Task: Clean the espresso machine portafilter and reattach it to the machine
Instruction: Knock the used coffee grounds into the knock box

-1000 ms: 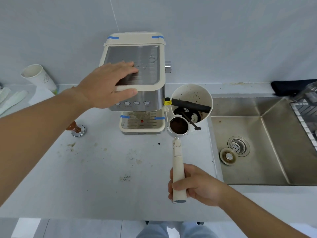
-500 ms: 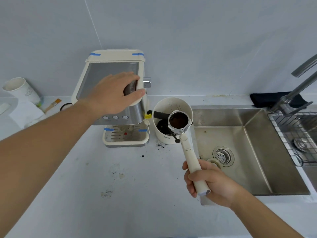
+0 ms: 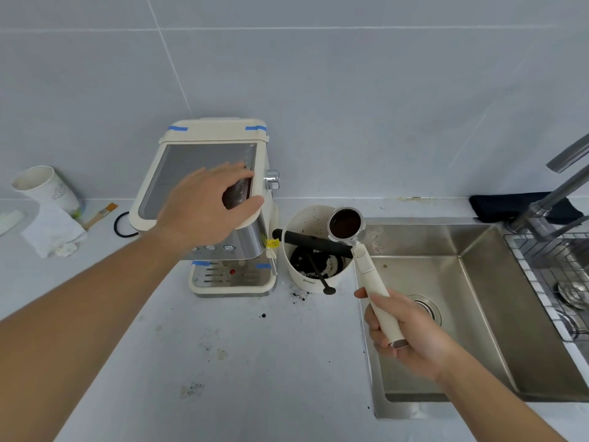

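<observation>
**Two hands busy: left on the machine, right holding the portafilter**

Left hand (image 3: pixel 208 204) rests on top of the espresso machine (image 3: pixel 223 237), centre-left of frame. Fingers lie curved over the steel top plate, thumb hooked on the right front edge; it holds the body loosely, not a tight grip.

Right hand (image 3: pixel 404 333), lower right of centre, is wrapped round the cream handle of the portafilter (image 3: pixel 345 224). Handle runs up and left from the fist. Basket end sits right of centre in the frame, over the right rim of the knock box (image 3: pixel 314 250); contact with the rim can't be judged. Basket faces up and is full of dark spent grounds.

Knock box: cream tub just right of the machine, black bar across the mouth, dark grounds inside. A black spoon-like tool leans out over its front rim. Loose grounds lie scattered on the white counter (image 3: pixel 223 362) in front of it, plus a few stains lower down.

Steel sink (image 3: pixel 478 314) fills the right side, drain partly hidden behind the right hand. Faucet (image 3: pixel 561 189) and wire rack at the far right edge; dark cloth behind the sink.

Upper left: paper cup (image 3: pixel 44 189), crumpled tissue, small brush (image 3: pixel 102 215), black ring beside the machine.
</observation>
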